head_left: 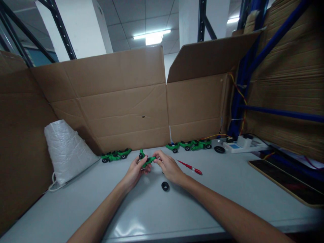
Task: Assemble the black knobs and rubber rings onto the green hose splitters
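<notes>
Both my hands meet over the middle of the grey table (152, 212). My left hand (135, 172) is closed round a small green toy car (145, 159) with black wheels. My right hand (168, 166) pinches the same toy car at its right end. A loose black wheel (165, 186) lies on the table just below my right hand. A red and white screwdriver (190, 167) lies to the right of that hand.
Finished green toy cars stand along the cardboard wall, one group at the left (115, 155) and another at the right (189, 145). A white bag (67, 150) sits at the left. A black ring (219, 149), a white device (240, 144) and a dark board (286, 180) lie at the right.
</notes>
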Action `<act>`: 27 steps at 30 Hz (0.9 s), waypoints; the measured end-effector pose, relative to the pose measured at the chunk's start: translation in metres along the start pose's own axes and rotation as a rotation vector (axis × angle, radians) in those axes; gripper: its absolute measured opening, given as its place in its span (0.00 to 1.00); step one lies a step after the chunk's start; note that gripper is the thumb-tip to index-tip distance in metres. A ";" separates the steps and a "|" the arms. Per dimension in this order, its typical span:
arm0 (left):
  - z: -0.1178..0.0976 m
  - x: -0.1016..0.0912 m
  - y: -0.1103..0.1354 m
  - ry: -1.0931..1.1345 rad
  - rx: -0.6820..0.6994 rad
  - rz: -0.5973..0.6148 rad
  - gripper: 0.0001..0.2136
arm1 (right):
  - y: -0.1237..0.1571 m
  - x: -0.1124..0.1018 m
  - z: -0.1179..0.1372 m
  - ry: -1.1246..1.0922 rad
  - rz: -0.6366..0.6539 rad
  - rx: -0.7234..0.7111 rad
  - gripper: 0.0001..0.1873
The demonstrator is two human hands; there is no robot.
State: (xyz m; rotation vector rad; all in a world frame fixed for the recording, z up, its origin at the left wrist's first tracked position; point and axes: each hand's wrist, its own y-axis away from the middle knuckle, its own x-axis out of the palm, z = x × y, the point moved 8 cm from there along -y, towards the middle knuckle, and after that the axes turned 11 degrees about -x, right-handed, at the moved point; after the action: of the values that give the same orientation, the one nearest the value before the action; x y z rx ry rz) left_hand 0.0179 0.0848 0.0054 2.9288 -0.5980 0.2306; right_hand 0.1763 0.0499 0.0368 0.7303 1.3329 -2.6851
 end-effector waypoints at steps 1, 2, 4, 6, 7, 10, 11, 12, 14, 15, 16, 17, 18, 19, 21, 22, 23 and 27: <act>0.000 -0.001 0.000 -0.001 -0.001 -0.001 0.25 | 0.000 0.000 0.001 0.001 0.003 -0.003 0.06; 0.000 -0.001 0.000 -0.002 -0.001 -0.002 0.25 | 0.000 0.000 0.001 0.006 0.006 -0.005 0.06; 0.001 -0.003 0.000 -0.010 0.004 -0.013 0.26 | 0.001 0.001 0.001 0.022 0.012 -0.009 0.06; 0.002 -0.004 -0.001 -0.022 0.010 -0.019 0.26 | 0.002 0.001 -0.001 0.041 0.020 -0.010 0.06; 0.002 -0.004 -0.001 -0.028 0.014 -0.019 0.25 | 0.002 0.002 -0.002 0.048 0.023 -0.011 0.06; 0.002 -0.003 -0.001 -0.027 0.016 -0.021 0.24 | 0.002 0.002 -0.006 0.070 0.031 -0.019 0.06; 0.001 -0.003 0.000 -0.022 0.013 -0.024 0.25 | 0.002 0.002 -0.007 0.077 0.032 -0.026 0.06; 0.001 -0.003 0.000 -0.016 0.010 -0.030 0.25 | 0.002 0.002 -0.007 0.085 0.030 -0.034 0.06; -0.001 -0.002 0.001 -0.002 0.008 -0.036 0.26 | 0.001 0.000 -0.008 0.105 0.025 -0.048 0.06; -0.002 -0.002 0.001 0.006 0.010 -0.034 0.26 | 0.001 -0.001 -0.008 0.117 0.024 -0.053 0.06; -0.002 -0.001 0.001 0.013 0.012 -0.030 0.26 | 0.000 -0.002 -0.008 0.130 0.022 -0.056 0.06; -0.003 -0.001 0.001 0.018 0.012 -0.024 0.27 | 0.000 -0.003 -0.007 0.143 0.020 -0.058 0.06; -0.002 -0.001 0.000 0.020 0.009 -0.018 0.27 | 0.000 -0.004 -0.007 0.157 0.019 -0.060 0.06; -0.001 -0.001 -0.002 0.020 0.004 -0.014 0.28 | 0.000 -0.005 -0.006 0.167 0.019 -0.064 0.06; 0.001 -0.002 -0.004 0.014 -0.011 -0.016 0.29 | 0.000 -0.006 -0.005 0.182 0.025 -0.071 0.07; 0.002 -0.003 -0.005 0.010 -0.019 -0.019 0.29 | 0.000 -0.006 -0.004 0.188 0.032 -0.074 0.07; 0.003 -0.004 -0.006 0.009 -0.024 -0.023 0.29 | 0.000 -0.006 -0.004 0.193 0.038 -0.075 0.07; 0.003 -0.006 -0.005 0.016 -0.019 -0.029 0.27 | 0.000 -0.007 -0.002 0.203 0.038 -0.067 0.08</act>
State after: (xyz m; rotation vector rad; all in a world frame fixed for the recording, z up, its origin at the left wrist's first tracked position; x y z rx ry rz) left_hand 0.0152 0.0913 0.0006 2.9124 -0.5515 0.2434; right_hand 0.1831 0.0502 0.0394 1.0323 1.4268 -2.5810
